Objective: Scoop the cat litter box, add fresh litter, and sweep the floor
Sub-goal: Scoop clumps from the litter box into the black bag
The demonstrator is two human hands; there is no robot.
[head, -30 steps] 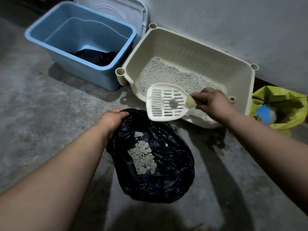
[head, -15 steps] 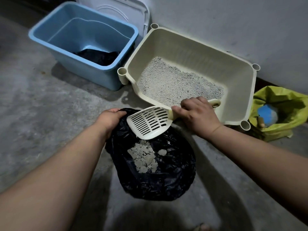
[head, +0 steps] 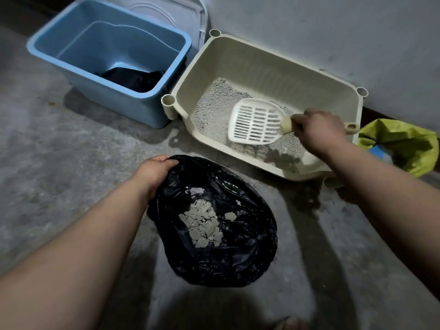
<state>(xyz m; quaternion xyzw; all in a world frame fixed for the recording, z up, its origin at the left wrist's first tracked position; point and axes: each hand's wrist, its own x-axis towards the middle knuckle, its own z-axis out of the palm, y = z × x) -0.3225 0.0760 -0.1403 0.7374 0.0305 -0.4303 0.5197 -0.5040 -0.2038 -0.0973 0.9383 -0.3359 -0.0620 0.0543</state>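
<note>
A cream litter box (head: 273,58) stands against the wall with grey litter (head: 214,110) in its near half. My right hand (head: 319,132) grips the handle of a white slotted scoop (head: 256,122), whose empty blade hovers over the litter inside the box. On the floor in front lies an open black rubbish bag (head: 238,258) holding pale litter clumps (head: 202,222). My left hand (head: 154,170) holds the bag's rim at its far left edge.
A blue plastic tub (head: 107,39) with something dark inside stands left of the litter box, a white lid (head: 166,13) leaning behind it. A yellow-green bag (head: 404,144) with a blue object sits at the right by the wall. The floor is bare concrete.
The scoop tipped a clump into the black bag, then my right hand carried it back up and right, over the litter in the box. My left hand stayed on the bag rim.
</note>
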